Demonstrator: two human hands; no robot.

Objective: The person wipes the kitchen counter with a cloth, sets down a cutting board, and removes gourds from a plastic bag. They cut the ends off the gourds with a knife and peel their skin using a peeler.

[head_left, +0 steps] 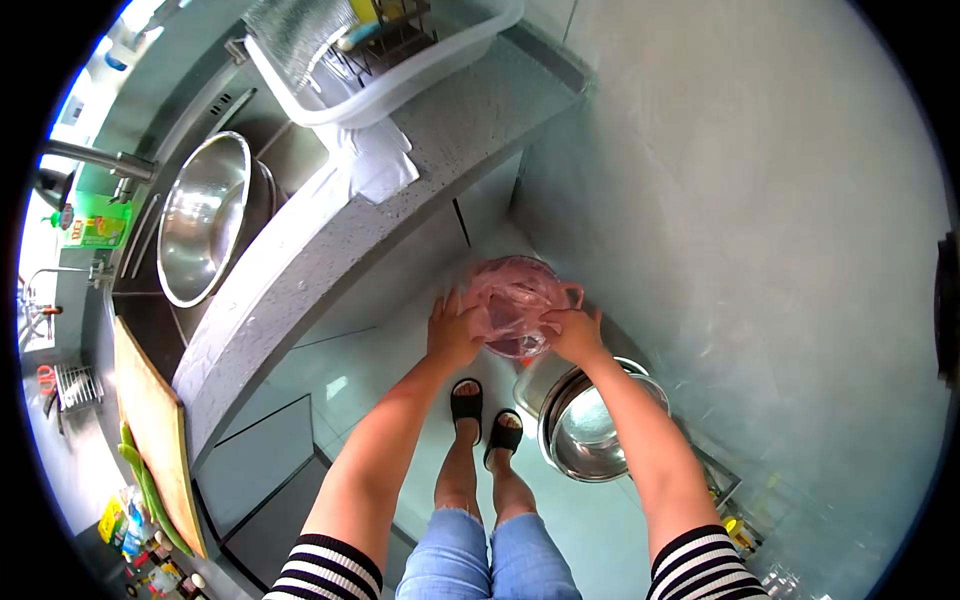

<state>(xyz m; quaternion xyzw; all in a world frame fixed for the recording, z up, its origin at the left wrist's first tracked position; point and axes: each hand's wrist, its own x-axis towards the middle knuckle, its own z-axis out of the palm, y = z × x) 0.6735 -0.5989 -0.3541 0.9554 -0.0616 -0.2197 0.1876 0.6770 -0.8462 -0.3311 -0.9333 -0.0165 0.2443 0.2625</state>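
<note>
A thin pink plastic bag (515,303) is spread over a round opening that looks like a bin, low near the floor in the corner. My left hand (453,328) grips the bag at its left edge, with the thumb on the plastic and the fingers along the outside. At the right edge, my right hand (577,334) pinches the plastic; a loop of the bag sticks out just above it. Crumpled film covers the middle of the opening. Most of the container's body is hidden beneath the bag and hands.
Stacked metal bowls (592,425) stand on the floor beside my right forearm. At left, a grey counter (330,235) holds a large steel basin (205,220) at the sink, a wooden cutting board (155,430) and a white plastic tub (370,103). A wall (760,230) rises on the right.
</note>
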